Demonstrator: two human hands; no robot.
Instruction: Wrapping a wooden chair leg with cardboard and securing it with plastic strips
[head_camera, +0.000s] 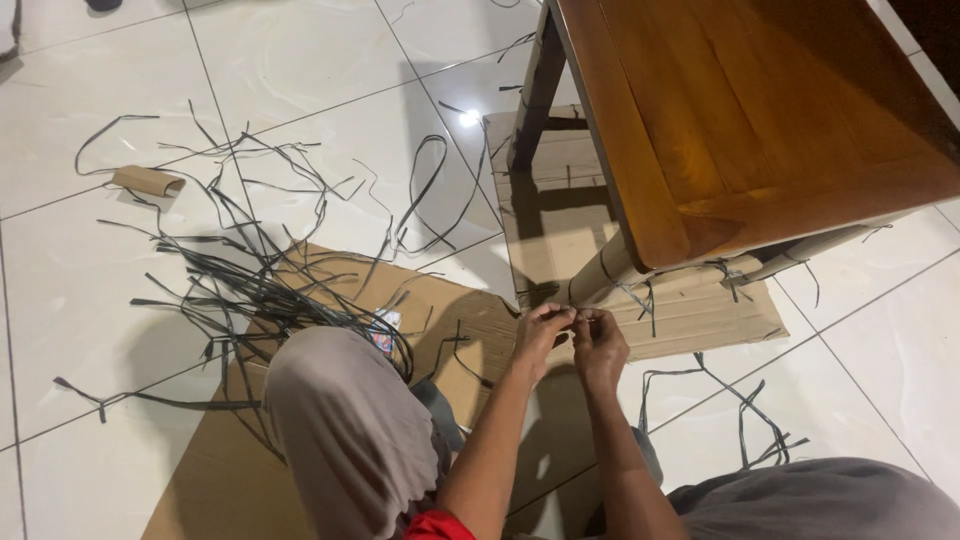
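My left hand (541, 334) and my right hand (598, 345) meet at the foot of a wooden table's near leg (600, 276). Both pinch a thin dark strap (573, 318) between the fingertips, close to the leg. More dark strap is wound around the leg and hangs under the table's edge (640, 290). The wooden table (760, 110) fills the upper right and stands on flattened cardboard (555, 215).
A tangled pile of dark straps (260, 285) spreads over the white tile floor at the left. A cardboard tube (148, 180) lies far left. More straps (750, 420) lie at the right. My knees, in grey trousers (340, 420), rest on brown cardboard (470, 340).
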